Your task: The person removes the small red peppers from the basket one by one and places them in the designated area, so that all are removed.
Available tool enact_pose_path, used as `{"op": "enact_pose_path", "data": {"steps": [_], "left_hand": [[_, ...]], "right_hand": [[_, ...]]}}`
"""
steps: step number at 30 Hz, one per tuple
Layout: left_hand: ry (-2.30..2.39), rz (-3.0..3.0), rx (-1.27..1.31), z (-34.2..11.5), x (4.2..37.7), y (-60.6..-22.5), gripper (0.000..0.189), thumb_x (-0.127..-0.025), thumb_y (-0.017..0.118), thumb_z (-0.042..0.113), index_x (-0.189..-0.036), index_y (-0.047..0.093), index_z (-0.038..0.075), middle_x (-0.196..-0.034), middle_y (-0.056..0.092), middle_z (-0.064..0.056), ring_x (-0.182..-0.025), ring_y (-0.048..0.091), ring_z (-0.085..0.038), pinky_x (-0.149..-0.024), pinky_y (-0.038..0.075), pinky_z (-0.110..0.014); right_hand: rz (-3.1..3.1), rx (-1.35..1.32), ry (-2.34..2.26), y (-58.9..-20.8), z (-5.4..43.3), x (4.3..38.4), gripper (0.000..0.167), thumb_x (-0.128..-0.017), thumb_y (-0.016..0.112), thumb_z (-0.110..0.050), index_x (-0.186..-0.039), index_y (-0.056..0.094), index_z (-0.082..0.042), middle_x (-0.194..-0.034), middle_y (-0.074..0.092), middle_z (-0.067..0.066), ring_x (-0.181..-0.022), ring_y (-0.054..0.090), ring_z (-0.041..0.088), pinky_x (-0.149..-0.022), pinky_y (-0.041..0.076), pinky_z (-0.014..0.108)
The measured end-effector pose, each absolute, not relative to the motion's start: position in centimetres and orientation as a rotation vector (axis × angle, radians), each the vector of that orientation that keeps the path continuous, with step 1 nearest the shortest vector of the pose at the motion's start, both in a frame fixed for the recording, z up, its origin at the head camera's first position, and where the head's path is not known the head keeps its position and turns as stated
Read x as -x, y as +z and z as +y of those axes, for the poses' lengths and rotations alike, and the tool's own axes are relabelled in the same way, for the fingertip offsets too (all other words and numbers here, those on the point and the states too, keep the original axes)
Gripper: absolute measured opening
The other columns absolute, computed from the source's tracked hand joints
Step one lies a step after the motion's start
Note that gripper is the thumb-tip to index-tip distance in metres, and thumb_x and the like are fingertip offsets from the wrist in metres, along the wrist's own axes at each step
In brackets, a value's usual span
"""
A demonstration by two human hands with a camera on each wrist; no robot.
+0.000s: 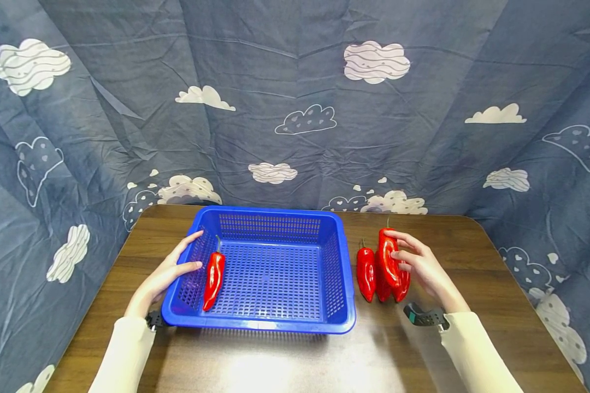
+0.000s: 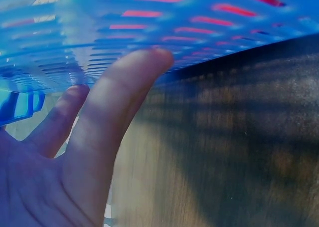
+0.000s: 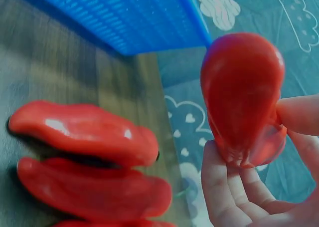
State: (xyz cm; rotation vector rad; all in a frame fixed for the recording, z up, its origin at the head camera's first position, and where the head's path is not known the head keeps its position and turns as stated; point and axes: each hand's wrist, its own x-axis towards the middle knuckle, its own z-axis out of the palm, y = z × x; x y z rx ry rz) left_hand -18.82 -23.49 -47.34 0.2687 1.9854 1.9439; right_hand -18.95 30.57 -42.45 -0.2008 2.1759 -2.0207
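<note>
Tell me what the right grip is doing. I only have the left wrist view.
Observer: The right grip holds a red pepper up off the table.

Operator: Any more over there?

Observer: Yes, three other peppers lie on the table, to the right of the blue basket.

Operator: And inside the basket?

Observer: Just one pepper, near the left wall, its stem pointing away from the person.
</note>
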Motion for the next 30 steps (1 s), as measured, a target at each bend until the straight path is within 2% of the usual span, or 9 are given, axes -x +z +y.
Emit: {"op": "enact_pose_path", "data": {"steps": [17,30], "left_hand": [[1.959,1.98,-0.291,-23.5,18.8,-47.3,0.071,-0.094,0.051,0.004,-0.153,0.015,0.02,-0.149,0.015,-0.027,-0.124,0.032,-0.049,-0.083,0.049,-0.054],[1.954,1.973,-0.284,-23.5,18.8,-47.3,0.071,-0.094,0.053,0.005,-0.153,0.015,0.021,-0.15,0.015,-0.026,-0.12,0.039,-0.047,-0.082,0.05,-0.055]], "right_hand": [[2.144,0.223,-2.142,-44.1,33.9,18.4,0.041,-0.094,0.05,0.006,-0.13,0.057,-0.01,-0.108,0.057,0.004,-0.089,0.061,0.012,-0.072,0.054,0.028],[2.127,0.231,-2.191,-45.3,36.0,18.1,0.04,-0.095,0.048,0.005,-0.132,0.056,-0.008,-0.108,0.061,0.002,-0.09,0.062,0.011,-0.073,0.054,0.026]]}}
